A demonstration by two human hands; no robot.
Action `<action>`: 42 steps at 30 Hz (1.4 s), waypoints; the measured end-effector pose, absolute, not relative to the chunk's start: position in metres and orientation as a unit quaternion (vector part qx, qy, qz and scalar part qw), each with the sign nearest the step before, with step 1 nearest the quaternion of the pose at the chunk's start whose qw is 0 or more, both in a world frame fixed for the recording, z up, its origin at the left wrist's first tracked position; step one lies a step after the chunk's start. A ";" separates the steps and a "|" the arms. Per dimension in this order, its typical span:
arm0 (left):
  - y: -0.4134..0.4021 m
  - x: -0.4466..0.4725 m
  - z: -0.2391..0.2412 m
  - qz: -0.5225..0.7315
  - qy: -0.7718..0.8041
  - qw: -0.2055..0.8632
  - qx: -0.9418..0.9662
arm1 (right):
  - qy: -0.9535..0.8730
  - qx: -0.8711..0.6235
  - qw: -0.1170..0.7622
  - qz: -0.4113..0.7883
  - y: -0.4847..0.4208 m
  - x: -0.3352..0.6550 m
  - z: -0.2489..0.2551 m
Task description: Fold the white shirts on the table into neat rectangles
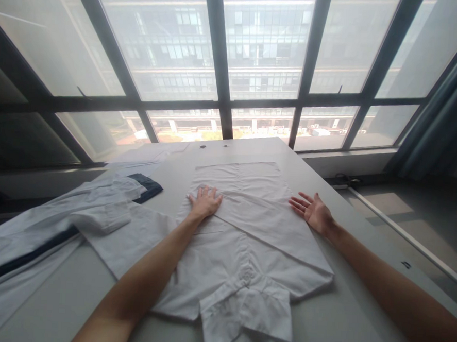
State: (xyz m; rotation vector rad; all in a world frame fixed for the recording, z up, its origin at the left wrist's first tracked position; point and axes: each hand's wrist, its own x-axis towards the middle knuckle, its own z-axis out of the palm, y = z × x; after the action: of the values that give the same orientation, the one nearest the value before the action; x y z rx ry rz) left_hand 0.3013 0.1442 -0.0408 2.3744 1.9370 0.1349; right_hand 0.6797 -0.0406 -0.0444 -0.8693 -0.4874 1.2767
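Observation:
A white garment that looks like a shirt lies spread on the white table, its collar-like end nearest me and partly cut off by the bottom of the view. Creases run slantwise across its middle. My left hand rests on the left side of the cloth, fingers spread and palm down. Just off the right edge of the garment is my right hand, palm turned up, fingers stretched out and holding nothing. Part of the left side of the cloth is hidden behind my left forearm.
More white garments with dark trim are heaped on the left of the table. A dark folded cloth piece sticks out beyond them. Large windows stand behind the table, and a dark curtain hangs at right.

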 end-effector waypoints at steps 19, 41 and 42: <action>0.142 0.301 -0.039 0.053 0.634 0.037 0.771 | -0.290 -0.388 0.704 0.520 -0.051 0.683 -0.043; 0.142 0.301 -0.040 0.047 0.631 0.042 0.773 | -0.324 -0.385 0.698 0.509 -0.050 0.683 -0.042; 0.143 0.300 -0.040 0.049 0.631 0.042 0.773 | -0.358 -0.379 0.652 0.551 -0.055 0.680 -0.037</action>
State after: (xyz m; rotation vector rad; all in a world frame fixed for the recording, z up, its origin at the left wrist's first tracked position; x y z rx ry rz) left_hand 0.3004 0.1429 -0.0404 2.3669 1.9307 0.1487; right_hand 0.6803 -0.0551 -0.0373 -0.8600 -0.8121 1.2503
